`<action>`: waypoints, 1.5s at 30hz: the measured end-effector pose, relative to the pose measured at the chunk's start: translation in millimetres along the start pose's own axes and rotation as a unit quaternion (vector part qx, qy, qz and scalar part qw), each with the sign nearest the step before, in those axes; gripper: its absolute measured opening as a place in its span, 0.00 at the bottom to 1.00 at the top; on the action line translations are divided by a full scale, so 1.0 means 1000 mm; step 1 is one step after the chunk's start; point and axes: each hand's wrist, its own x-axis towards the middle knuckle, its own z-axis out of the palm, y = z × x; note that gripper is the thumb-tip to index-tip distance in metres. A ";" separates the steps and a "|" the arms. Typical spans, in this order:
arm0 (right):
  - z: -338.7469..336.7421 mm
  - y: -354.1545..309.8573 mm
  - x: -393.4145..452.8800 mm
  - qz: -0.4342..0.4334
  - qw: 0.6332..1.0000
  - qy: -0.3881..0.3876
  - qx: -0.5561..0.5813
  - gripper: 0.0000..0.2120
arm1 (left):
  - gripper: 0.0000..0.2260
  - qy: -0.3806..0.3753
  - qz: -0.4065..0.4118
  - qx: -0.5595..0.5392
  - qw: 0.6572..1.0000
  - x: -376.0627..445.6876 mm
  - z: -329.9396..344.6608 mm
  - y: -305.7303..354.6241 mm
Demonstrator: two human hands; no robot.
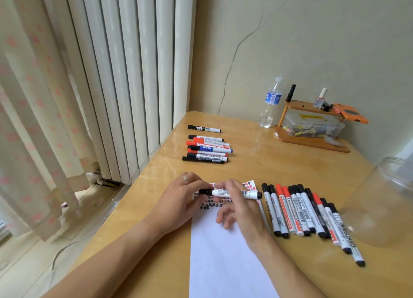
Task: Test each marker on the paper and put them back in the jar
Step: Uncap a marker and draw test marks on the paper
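I hold a black whiteboard marker [223, 193] level over the top of the white paper [223, 259]. My left hand [185, 199] pinches its black cap end. My right hand [241, 206] grips the white barrel. Black and red test scribbles [214, 205] mark the top of the paper. To the right of the sheet lies a row of several black and red markers [310, 215]. A second pile of several markers [207, 149] lies farther back on the table. The clear plastic jar [384, 199] lies on its side at the right edge.
The wooden table [257, 163] stands in a corner, with a white radiator [125, 74] and a curtain [29, 118] to the left. At the back right are a water bottle [270, 103] and a small wooden shelf [312, 127] with a plastic box.
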 end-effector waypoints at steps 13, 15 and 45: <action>-0.020 -0.005 0.007 -0.070 0.990 -0.022 -0.117 0.07 | 0.10 -0.012 -0.084 -0.041 0.996 0.004 -0.002 -0.021; -0.027 0.002 0.009 -0.103 0.967 -0.012 -0.234 0.10 | 0.10 -0.031 -0.074 -0.022 0.997 0.003 0.001 -0.020; -0.024 0.023 0.004 -0.186 0.872 0.007 -0.452 0.13 | 0.09 -0.030 0.014 -0.023 0.999 0.000 -0.002 -0.015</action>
